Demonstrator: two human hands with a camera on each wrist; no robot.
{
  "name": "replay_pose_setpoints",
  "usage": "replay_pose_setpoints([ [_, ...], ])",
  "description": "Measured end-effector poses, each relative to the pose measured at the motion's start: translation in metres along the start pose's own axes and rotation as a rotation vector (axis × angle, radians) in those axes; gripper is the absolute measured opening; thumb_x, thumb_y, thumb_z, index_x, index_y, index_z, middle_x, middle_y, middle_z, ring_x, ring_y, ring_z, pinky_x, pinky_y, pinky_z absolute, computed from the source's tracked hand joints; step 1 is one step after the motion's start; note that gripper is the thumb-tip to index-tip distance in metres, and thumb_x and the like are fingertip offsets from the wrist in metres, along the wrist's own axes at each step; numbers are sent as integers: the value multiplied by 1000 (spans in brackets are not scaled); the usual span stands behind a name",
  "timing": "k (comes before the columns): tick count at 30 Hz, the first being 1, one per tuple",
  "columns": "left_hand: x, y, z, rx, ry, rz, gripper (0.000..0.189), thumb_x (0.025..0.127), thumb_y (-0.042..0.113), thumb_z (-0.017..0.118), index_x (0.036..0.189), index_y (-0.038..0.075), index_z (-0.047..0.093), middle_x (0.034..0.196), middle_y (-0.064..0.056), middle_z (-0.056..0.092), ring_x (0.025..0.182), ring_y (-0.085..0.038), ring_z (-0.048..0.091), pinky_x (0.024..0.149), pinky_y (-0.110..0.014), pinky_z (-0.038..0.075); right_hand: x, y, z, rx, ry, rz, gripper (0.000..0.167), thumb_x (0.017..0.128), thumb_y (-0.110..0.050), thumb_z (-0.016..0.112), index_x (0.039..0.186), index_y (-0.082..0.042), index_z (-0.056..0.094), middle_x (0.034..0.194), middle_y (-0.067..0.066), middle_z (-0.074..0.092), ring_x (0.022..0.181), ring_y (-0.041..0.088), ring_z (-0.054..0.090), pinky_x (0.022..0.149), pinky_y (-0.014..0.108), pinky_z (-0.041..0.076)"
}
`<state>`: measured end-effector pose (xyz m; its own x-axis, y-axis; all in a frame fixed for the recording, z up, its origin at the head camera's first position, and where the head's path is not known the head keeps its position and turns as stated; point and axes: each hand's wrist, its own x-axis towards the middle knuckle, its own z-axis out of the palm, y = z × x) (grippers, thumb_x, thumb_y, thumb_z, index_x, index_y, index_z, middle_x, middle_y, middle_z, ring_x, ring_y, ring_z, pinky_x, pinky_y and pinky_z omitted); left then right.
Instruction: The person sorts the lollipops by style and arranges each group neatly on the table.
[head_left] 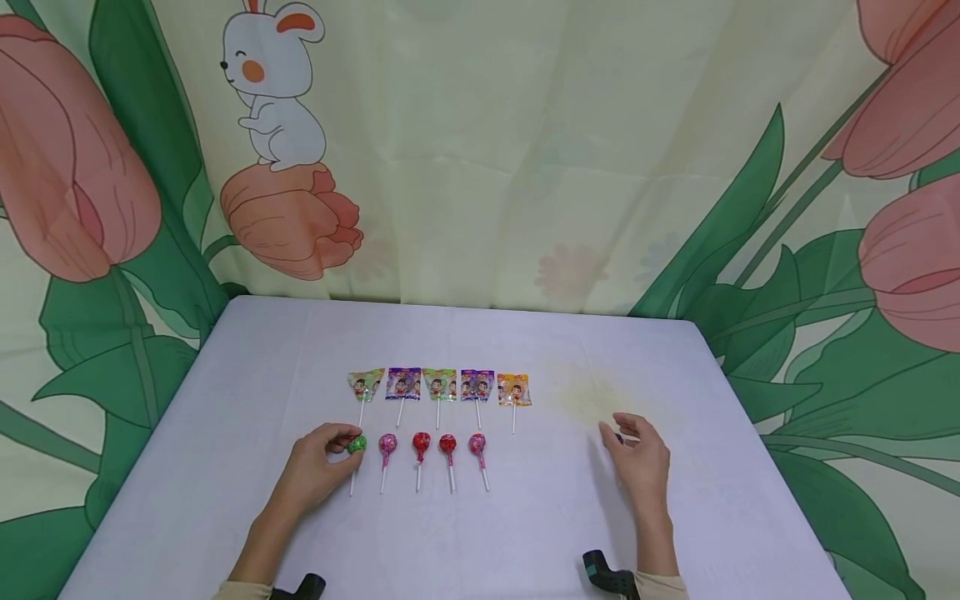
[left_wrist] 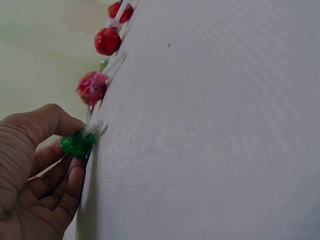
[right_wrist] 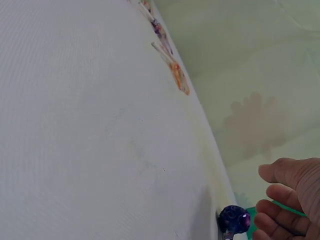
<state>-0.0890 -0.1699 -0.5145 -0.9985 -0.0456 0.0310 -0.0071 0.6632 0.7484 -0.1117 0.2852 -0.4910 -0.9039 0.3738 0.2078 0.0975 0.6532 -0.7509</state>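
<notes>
My left hand (head_left: 318,467) pinches the green-wrapped head of a lollipop (head_left: 357,444) between thumb and fingers, at the left end of the front row. Its white stick points toward me. Beside it in that row lie a pink lollipop (head_left: 387,443), two red ones, and another pink lollipop (head_left: 477,444). Over on the right, my right hand (head_left: 637,458) is held with thumb and fingers apart, close to a dark blue lollipop (right_wrist: 233,219). In the right wrist view a gap shows between thumb and fingers; from the head, the hand mostly hides that lollipop.
Behind the front row lies a line of lollipops in flat bags: green (head_left: 366,384), purple (head_left: 402,382), green, purple and orange (head_left: 513,388). All rest on a white-covered table (head_left: 525,542). A printed curtain (head_left: 480,167) hangs at the table's far edge.
</notes>
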Motion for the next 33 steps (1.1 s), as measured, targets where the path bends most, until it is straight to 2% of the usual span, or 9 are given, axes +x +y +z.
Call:
replay_pose_setpoints([
  [3, 0, -1, 1, 0, -2, -3, 31, 84, 8, 79, 114, 1, 72, 98, -5, 70, 91, -20, 61, 80, -32, 55, 0, 3, -1, 21, 1, 21, 32, 90, -16, 78, 116, 2, 71, 115, 21, 72, 108, 35, 67, 77, 3, 41],
  [8, 1, -1, 1, 7, -7, -16, 32, 85, 9, 78, 115, 2, 72, 99, -5, 70, 91, -19, 61, 81, -34, 56, -2, 7, -2, 22, -7, 48, 33, 91, -18, 77, 117, 2, 70, 115, 22, 71, 108, 35, 67, 77, 5, 41],
  [12, 1, 0, 1, 9, -6, -21, 32, 85, 9, 78, 115, 2, 72, 98, -5, 70, 92, -20, 62, 82, -36, 56, -3, 10, -1, -13, -14, 50, 33, 92, -17, 76, 118, 3, 69, 115, 22, 71, 108, 36, 66, 85, 25, 51],
  [15, 1, 0, 1, 8, -5, -22, 32, 85, 9, 78, 115, 2, 72, 98, -5, 70, 92, -20, 62, 82, -36, 56, -3, 12, -1, -34, -27, 61, 33, 93, -17, 75, 118, 4, 68, 115, 23, 70, 108, 37, 65, 89, 44, 53],
  [17, 1, -1, 1, 10, -6, -23, 32, 85, 9, 79, 115, 2, 72, 98, -5, 70, 92, -20, 62, 83, -36, 56, -4, 13, 0, -44, -38, 71, 33, 93, -17, 74, 118, 4, 68, 115, 24, 70, 107, 37, 65, 89, 48, 52],
  [27, 1, 0, 1, 15, -9, -32, 32, 85, 10, 79, 116, 3, 72, 99, -5, 70, 93, -21, 63, 84, -38, 57, -3, 22, 3, -54, -43, 74, 32, 91, -16, 77, 116, 2, 70, 108, 22, 72, 99, 34, 67, 78, 30, 49],
  [33, 1, 0, 2, 17, -9, -35, 32, 85, 10, 79, 116, 3, 72, 99, -5, 70, 93, -21, 62, 84, -38, 57, -3, 24, 4, -58, -34, 52, 31, 90, -15, 77, 115, 2, 71, 107, 22, 73, 97, 34, 68, 77, 30, 49],
])
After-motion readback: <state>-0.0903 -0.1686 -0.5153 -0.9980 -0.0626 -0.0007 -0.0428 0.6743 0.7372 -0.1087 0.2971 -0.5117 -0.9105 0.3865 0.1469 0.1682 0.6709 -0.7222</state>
